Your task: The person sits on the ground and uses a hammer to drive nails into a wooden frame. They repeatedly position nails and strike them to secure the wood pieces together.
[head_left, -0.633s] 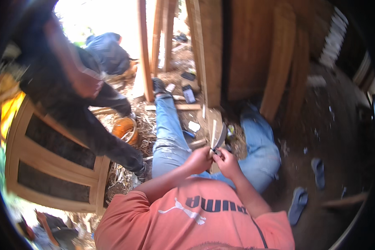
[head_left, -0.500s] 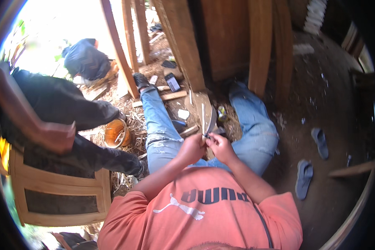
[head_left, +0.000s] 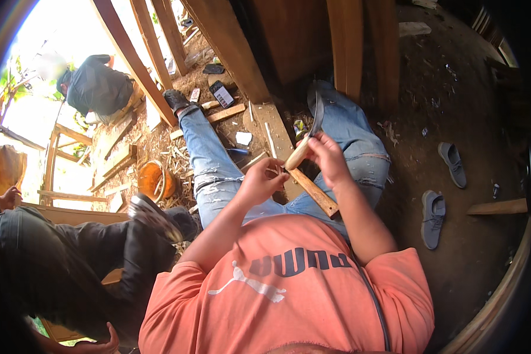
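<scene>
My right hand (head_left: 330, 158) is closed around a curved knife where its pale wooden handle (head_left: 297, 156) meets the grey blade (head_left: 318, 115). The blade points away from me, above my right leg. Close to the handle's butt, my left hand (head_left: 264, 180) has its thumb and fingertips curled together; whatever they pinch is too small to make out. Below both hands, a longer brown wooden handle (head_left: 314, 193) with a hole at its end lies slantwise over my lap. Its far end is hidden near the knife handle.
A wooden plank (head_left: 271, 121) and a phone (head_left: 222, 94) lie between my legs and the upright timbers (head_left: 345, 47). An orange bucket (head_left: 156, 180) stands among shavings at left. One person (head_left: 59, 253) is close by on the left, another (head_left: 100, 85) farther off. Grey shoes (head_left: 433, 218) lie right.
My hands have moved apart slightly; the right has raised the curved knife, showing its handle. The brown handle has come into sight on my lap. The nearby person has moved, and the wooden frame is mostly covered.
</scene>
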`<state>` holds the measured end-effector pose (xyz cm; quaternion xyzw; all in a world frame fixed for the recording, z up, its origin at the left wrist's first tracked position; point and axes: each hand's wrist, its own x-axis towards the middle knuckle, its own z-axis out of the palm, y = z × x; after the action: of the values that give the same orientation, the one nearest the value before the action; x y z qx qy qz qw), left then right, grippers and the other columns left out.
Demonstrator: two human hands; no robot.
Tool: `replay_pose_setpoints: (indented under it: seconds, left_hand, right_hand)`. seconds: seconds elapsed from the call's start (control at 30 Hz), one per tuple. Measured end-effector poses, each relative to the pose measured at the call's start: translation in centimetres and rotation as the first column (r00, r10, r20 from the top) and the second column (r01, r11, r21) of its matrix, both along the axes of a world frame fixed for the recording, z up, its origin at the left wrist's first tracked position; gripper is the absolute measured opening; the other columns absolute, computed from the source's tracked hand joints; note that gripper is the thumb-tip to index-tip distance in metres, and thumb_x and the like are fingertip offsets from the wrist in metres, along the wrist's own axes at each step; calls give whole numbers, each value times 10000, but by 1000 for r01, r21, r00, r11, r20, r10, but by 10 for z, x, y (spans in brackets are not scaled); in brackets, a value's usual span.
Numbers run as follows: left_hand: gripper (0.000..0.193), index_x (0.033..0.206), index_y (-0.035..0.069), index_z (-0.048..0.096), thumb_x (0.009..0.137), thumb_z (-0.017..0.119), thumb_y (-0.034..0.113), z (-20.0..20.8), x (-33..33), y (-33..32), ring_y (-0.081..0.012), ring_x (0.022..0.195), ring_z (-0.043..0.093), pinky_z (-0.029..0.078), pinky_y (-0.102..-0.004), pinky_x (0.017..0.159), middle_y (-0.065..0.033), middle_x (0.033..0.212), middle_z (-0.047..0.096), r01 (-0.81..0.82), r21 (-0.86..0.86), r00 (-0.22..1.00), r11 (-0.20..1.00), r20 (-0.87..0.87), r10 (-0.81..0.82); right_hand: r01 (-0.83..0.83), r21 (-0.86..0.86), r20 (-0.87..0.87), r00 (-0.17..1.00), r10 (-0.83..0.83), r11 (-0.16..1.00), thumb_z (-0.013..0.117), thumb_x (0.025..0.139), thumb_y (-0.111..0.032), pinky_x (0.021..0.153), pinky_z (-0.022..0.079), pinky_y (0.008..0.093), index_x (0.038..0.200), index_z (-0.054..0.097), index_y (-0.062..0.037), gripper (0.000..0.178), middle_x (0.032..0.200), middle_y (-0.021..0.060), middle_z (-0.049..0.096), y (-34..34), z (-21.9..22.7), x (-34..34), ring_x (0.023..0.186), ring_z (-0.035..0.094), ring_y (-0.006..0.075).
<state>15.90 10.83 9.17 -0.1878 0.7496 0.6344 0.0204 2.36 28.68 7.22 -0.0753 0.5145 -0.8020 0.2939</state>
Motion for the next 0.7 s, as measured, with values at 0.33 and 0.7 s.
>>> replay_pose_setpoints:
  seconds: [0.33,0.7]
  left_hand:
    - [382,1358,24,637,994,659,137,-123,-40,-67,-388,1000,735,576,-450,906,-239,1109,749,19,-484,983,875,170,73]
    - [274,1275,68,674,1120,547,254,-163,-32,-71,-100,632,454,336,-282,516,24,756,503,-234,241,871,942,482,93]
  right_hand:
    - [126,796,-412,830,376,593,671,1037,-408,940,573,500,1280,707,-66,421,1146,224,776,-39,-117,-73,1083,744,421]
    - [99,957,-285,493,822,273,551,1088,-465,843,562,572,1047,739,-62,446,1016,229,768,-45,-94,-41,979,725,460]
